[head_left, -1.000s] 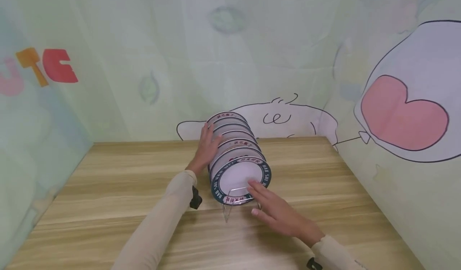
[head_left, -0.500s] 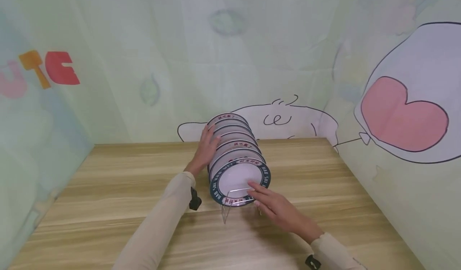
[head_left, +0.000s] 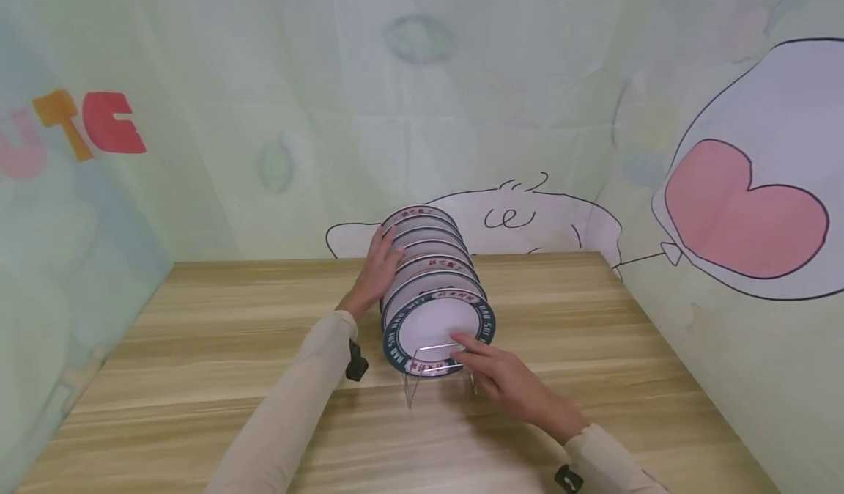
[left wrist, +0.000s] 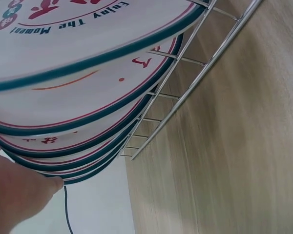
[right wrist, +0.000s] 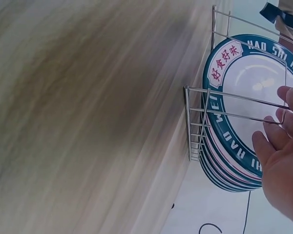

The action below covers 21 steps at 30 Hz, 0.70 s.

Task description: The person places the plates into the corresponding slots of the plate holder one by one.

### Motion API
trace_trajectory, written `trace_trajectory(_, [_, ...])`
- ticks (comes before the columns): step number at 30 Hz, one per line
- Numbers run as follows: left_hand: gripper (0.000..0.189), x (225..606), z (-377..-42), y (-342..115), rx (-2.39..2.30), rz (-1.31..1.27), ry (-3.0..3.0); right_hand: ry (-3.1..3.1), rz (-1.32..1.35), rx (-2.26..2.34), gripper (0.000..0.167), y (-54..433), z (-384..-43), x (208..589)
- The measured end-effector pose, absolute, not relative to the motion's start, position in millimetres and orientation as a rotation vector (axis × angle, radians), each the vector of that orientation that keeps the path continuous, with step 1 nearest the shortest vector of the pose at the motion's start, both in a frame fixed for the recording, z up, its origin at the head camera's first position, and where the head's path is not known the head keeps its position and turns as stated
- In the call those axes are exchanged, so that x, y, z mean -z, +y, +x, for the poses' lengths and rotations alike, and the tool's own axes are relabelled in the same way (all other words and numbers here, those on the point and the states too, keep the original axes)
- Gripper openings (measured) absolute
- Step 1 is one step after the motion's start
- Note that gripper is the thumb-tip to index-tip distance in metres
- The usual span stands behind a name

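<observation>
A row of white plates (head_left: 440,323) with dark teal rims stands on edge in a metal wire rack (head_left: 410,390) on the wooden table. My left hand (head_left: 379,270) lies along the left edges of the farther plates, fingers extended. In the left wrist view a fingertip of that left hand (left wrist: 19,190) meets the plate edges at the far end. At the near end, my right hand (head_left: 511,384) reaches to the rack's front wire with fingers fairly straight. Its fingertips (right wrist: 264,145) are spread over the front plate's face beside the wire in the right wrist view.
The wood-grain table (head_left: 250,347) runs back to a printed cloth wall (head_left: 316,149). Behind the far plates is a cartoon drawing (head_left: 541,223) on that cloth. A second cloth side with a heart balloon print (head_left: 745,208) rises on the right.
The rack's near end, with its plates, has shifted very slightly left. My right thumb has drawn in closer to the fingers and the rack. My left hand has stayed against the plates.
</observation>
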<state>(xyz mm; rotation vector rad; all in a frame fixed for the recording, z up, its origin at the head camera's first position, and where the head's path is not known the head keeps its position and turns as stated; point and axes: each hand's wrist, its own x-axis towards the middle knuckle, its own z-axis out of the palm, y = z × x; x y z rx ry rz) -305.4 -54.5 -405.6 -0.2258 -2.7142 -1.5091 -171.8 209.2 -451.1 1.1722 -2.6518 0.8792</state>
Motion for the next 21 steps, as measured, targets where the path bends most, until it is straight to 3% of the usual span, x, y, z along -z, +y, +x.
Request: trace_trajectory(21, [0.061,406,-319,-57,1.526,-0.242,-2.72,-2.66,1.119,-0.91,0.034,199,-176,450])
